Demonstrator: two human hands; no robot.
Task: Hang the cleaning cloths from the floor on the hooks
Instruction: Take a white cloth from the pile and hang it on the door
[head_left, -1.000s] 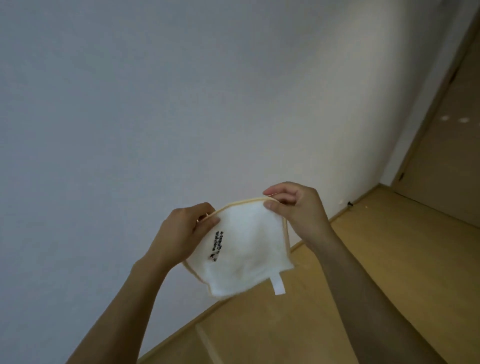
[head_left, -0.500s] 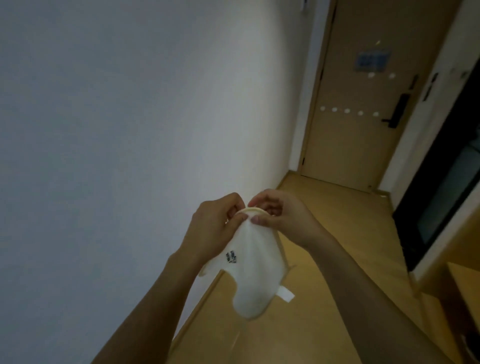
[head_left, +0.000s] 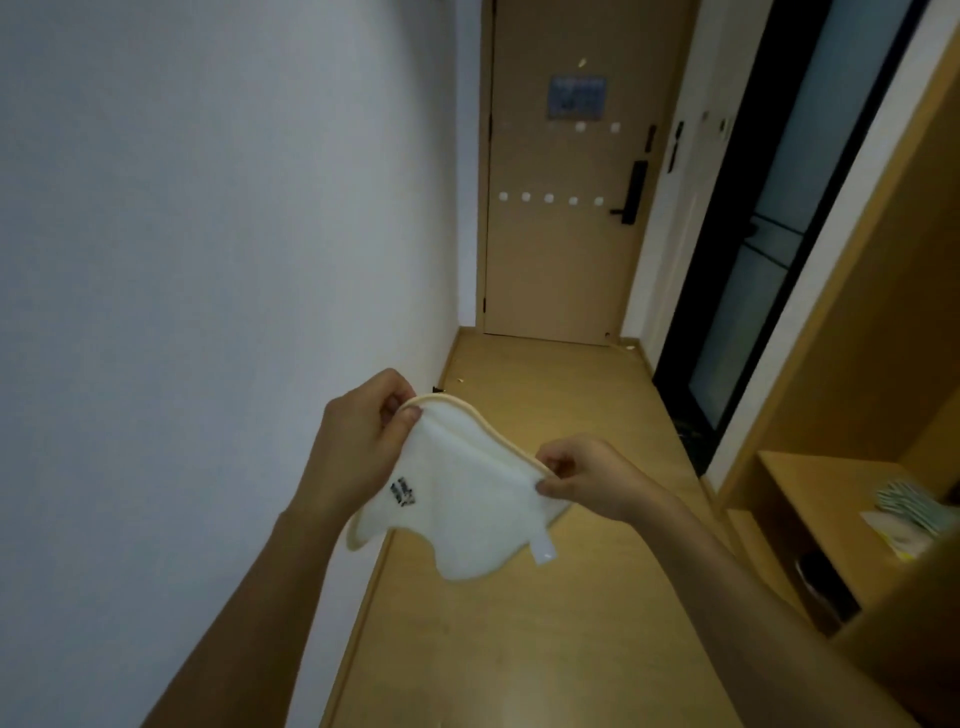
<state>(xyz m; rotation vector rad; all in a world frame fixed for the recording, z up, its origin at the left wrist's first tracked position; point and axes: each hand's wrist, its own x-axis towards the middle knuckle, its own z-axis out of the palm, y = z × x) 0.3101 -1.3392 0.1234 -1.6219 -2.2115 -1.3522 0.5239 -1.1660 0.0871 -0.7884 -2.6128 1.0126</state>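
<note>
- The cloth (head_left: 467, 499) is hanging in mid-air between the two hands, above the floor (head_left: 545, 597) and beside the wall (head_left: 208, 260); it is white, with a cream-coloured binding running along its edge.
- Small dark print is showing on its left part, too blurred to read, and a short white loop tab (head_left: 543, 550) is dangling from its lower right edge.
- The lower edge is sagging in soft, wavy folds.
- The left hand (head_left: 358, 441) is pinching the cloth's upper left corner, thumb lying on the near face and fingers curled behind.
- The right hand (head_left: 587, 478) is pinching the upper right edge, thumb and curled fingers closing on the binding.
- The fingertips behind the cloth are staying hidden.
- A row of small white hooks (head_left: 549, 198) is showing across the door (head_left: 561, 270) at the far end of the corridor, with a few more higher up; their shape is too small to make out.
- At the right, a wooden shelf (head_left: 810, 483) is being cut off by the frame edge, with some pale packets (head_left: 904, 514) lying on it, hard to identify.
</note>
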